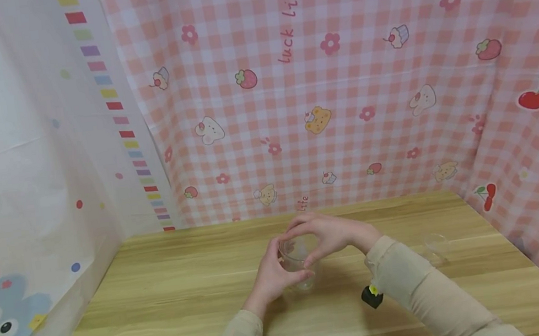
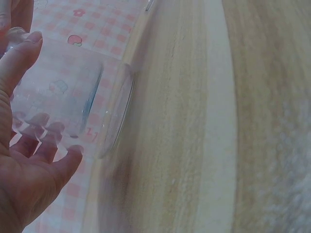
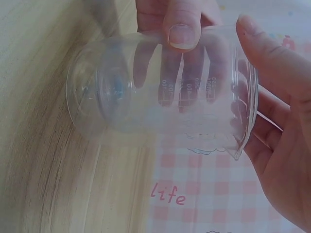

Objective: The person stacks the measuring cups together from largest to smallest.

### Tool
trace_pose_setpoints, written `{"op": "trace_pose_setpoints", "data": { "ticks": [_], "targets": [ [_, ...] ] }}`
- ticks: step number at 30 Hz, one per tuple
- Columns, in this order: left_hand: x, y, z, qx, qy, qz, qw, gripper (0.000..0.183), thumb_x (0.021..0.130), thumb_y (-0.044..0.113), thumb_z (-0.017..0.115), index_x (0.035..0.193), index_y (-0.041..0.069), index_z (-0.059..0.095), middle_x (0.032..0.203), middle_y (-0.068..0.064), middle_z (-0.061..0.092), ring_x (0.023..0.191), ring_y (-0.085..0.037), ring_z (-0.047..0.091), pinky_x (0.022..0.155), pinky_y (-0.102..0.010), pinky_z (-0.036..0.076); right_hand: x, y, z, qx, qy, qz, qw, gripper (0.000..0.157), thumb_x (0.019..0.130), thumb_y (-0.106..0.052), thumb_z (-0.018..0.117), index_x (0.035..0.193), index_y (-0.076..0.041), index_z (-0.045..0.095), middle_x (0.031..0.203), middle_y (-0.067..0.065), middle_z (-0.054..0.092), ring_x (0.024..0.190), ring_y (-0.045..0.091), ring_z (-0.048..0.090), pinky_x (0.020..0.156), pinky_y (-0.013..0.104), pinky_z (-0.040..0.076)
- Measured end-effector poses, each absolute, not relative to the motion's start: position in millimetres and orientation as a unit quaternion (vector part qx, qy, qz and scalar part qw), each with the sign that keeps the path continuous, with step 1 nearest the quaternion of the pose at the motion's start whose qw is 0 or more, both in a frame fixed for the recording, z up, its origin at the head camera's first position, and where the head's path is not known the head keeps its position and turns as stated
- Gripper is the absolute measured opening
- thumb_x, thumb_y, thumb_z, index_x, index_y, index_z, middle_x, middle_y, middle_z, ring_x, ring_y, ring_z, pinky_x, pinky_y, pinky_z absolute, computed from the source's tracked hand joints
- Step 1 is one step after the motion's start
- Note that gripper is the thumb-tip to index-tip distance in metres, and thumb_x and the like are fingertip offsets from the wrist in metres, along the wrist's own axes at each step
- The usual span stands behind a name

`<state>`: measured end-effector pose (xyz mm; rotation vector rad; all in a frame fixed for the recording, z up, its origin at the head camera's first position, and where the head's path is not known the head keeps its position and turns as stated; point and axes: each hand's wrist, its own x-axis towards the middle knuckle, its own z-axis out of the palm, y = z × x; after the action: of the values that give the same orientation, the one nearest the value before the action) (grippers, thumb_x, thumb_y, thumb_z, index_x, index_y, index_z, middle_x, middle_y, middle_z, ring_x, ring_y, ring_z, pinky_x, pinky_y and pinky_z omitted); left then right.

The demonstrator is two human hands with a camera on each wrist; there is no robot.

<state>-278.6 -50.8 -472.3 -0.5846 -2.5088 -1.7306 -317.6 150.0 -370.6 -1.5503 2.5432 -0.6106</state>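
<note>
Clear beaker [image 3: 153,119] in left hand [image 1: 273,274], right hand [image 1: 331,234] at rim [image 3: 250,121]

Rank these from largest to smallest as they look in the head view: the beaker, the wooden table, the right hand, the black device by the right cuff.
1. Wooden table
2. Right hand
3. Beaker, partly covered, judged by what shows
4. Black device
</note>
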Motion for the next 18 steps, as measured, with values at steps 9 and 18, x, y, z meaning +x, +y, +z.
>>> {"op": "trace_pose_setpoints", "data": {
  "ticks": [9,18],
  "targets": [
    [-278.1,-50.6,-471.8,-0.188,-0.806,-0.561,0.020,0.087,0.071,0.026,0.091,0.141,0.013,0.040,0.136,-0.009,0.050,0.125,-0.031,0.049,0.101,-0.053,0.045,-319.3,149.9,-371.8,-0.513,0.834,-0.197,0.050,0.071,0.078,-0.040,0.083,0.138,-0.014,0.059,0.134,0.005,0.053,0.125,0.022,0.047,0.106,0.043,0.041],
    [-277.1,-50.5,-471.1,-0.188,-0.806,-0.561,0.017,0.087,0.071,0.025,0.090,0.141,0.013,0.039,0.138,-0.010,0.049,0.125,-0.031,0.049,0.101,-0.052,0.045,-315.8,149.5,-368.7,-0.518,0.834,-0.187,0.043,0.071,0.077,-0.038,0.084,0.138,-0.012,0.059,0.133,0.006,0.054,0.124,0.021,0.048,0.105,0.042,0.042]
  ]
}}
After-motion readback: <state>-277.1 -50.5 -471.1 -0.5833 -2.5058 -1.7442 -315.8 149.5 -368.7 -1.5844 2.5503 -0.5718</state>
